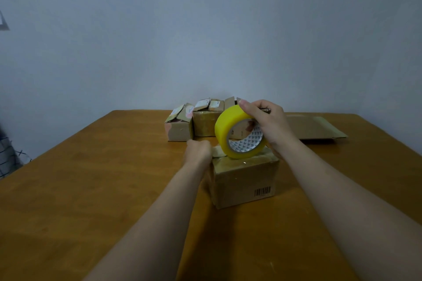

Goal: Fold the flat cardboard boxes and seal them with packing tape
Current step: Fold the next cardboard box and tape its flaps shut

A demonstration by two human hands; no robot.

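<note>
A small folded cardboard box [244, 182] with a barcode on its front stands on the wooden table [91, 178] in the middle. Clear tape covers its top. My right hand [267, 121] grips a yellow roll of packing tape [228, 130], held upright on the box's top, with a small dark object also pinched between its fingers. My left hand [198, 150] is curled at the box's top left edge, pinching the free end of the tape there.
Several folded, partly open cardboard boxes [180, 125] stand in a row at the table's far edge against the wall. A flat unfolded cardboard piece [317, 128] lies at the back right. Dark patterned fabric [9, 157] shows at the left edge.
</note>
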